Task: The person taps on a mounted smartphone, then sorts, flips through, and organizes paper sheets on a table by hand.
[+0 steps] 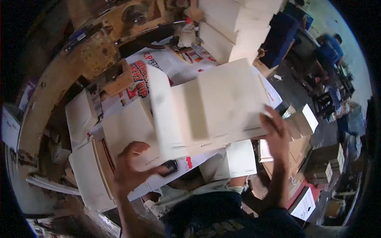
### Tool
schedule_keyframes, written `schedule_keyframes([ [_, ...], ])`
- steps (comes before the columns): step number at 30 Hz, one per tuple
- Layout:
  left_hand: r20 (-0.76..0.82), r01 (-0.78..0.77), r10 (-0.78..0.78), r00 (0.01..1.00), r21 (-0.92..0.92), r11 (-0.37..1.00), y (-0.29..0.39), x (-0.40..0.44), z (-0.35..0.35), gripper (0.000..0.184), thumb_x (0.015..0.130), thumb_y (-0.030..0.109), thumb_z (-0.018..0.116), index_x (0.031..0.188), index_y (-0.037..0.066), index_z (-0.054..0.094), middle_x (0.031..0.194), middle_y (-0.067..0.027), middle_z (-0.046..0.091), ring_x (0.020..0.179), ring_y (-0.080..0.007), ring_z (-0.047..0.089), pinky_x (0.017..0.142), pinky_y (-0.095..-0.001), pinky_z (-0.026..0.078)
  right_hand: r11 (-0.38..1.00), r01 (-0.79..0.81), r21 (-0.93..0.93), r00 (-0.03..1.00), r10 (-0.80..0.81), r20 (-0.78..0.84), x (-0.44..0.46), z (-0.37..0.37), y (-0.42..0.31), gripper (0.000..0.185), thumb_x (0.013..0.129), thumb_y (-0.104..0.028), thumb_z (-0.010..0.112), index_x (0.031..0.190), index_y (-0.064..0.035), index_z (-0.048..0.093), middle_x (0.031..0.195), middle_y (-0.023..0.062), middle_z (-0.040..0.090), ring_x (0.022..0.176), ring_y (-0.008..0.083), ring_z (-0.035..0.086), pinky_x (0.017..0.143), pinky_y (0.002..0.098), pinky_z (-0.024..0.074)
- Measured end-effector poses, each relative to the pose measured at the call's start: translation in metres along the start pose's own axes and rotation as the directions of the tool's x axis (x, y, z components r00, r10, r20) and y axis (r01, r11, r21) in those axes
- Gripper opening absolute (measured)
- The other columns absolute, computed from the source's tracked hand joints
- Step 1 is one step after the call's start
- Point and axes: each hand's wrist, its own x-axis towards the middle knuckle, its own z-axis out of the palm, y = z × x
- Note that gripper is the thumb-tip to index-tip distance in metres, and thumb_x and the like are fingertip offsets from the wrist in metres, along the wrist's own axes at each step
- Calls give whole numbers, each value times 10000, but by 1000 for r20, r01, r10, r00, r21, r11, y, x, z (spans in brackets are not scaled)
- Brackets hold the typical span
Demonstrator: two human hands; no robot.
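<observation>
Card: one, cream, creased; held above the table's (152,183) near edge, right of its middle (234,99).
Axis: long side run left to right, right end slightly raised and angled toward the far edge; left panel folded up.
Right grip: card's right edge clasped by the right hand (276,129).
Left grip: nothing held; the left hand (133,164) is spread, thumb and fingers apart, near the table's near edge; contact with the pile beside it cannot be told.
Piles, left side: three counted, cream (81,113) (129,129) (89,176).
Pile, far edge: one, tall (218,41).
Lap: one white sheet (241,158) seen.
Poster (141,81): spread over the table; "CP" and "DIP" read in red and black, the rest part-covered or blurred.
Card print: small, along the near edge, illegible.
</observation>
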Motion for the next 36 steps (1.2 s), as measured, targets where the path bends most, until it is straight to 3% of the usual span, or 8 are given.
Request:
schedule_keyframes([
  [8, 152, -80, 56, 987, 159, 984, -36, -10, -12, 342, 741, 183, 805, 998, 70, 611, 1083, -83, 607, 1050, -276, 590, 914, -400, 474, 983, -112, 143, 955, 67, 289, 6, 59, 51, 475, 943, -261, 618, 1335, -21, 495, 1231, 177, 571, 1068, 237, 594, 746, 359, 577],
  [20, -620, 236, -393, 679, -323, 917, -51, -54, -29, 348, 800, 216, 789, 592, 24, 586, 541, -42, 583, 489, -85, 505, 487, -255, 418, 988, -84, 129, 961, 45, 274, -14, 89, -7, 481, 903, -147, 643, 1330, 10, 488, 1168, 168, 615, 982, 222, 645, 706, 350, 609],
  [22, -599, 333, -433, 673, -277, 901, -71, -72, -30, 252, 829, 228, 754, 781, -4, 670, 702, -90, 657, 571, -134, 555, 577, -287, 460, 982, -96, 164, 947, 40, 318, -19, 96, -10, 499, 925, -182, 621, 1368, -16, 461, 1260, 201, 555, 1056, 249, 615, 694, 404, 627],
  [24, -683, -334, -486, 546, -709, 621, -111, -83, -12, 373, 897, 288, 669, 1118, -11, 641, 998, -139, 667, 846, -202, 633, 792, -354, 490, 989, -12, 148, 939, -40, 343, -39, 115, -16, 504, 952, -205, 595, 1397, -34, 434, 1293, 201, 534, 1094, 235, 596, 771, 366, 596],
  [25, -386, -334, -392, 835, -922, 197, -90, -81, -41, 557, 947, 360, 575, 1363, 4, 479, 1260, -156, 572, 1160, -254, 549, 1014, -403, 400, 992, 85, 89, 918, -112, 381, -45, 125, -7, 481, 980, -216, 551, 1405, -38, 411, 1244, 190, 565, 1058, 219, 611, 834, 335, 543],
  [30, -487, 495, -572, 659, -291, 819, -147, -80, -29, 595, 962, 473, 509, 1336, 11, 516, 1346, -168, 526, 1250, -279, 491, 1067, -394, 367, 956, 281, 83, 692, -262, 673, -81, 197, 35, 536, 1020, -183, 484, 1482, -44, 251, 925, 84, 581, 637, 88, 491, 535, 263, 426],
  [32, -473, 65, -115, 874, -120, 991, -106, -70, -30, 421, 996, 279, 532, 1313, 2, 520, 1368, -153, 521, 1214, -233, 521, 1008, -350, 421, 973, 59, 223, 716, -197, 670, -110, 211, 26, 586, 1002, -131, 499, 1498, -49, 198, 839, 67, 587, 619, 85, 451, 552, 271, 412],
  [36, -378, 433, -443, 813, -116, 894, -26, -61, -77, 473, 974, 250, 584, 1363, 12, 457, 1342, -175, 519, 1220, -248, 501, 1010, -350, 411, 910, -187, 371, 493, -240, 836, -114, 213, 45, 771, 866, 89, 466, 1532, -28, 96, 1370, 136, 446, 1273, 198, 437, 1071, 304, 317],
])
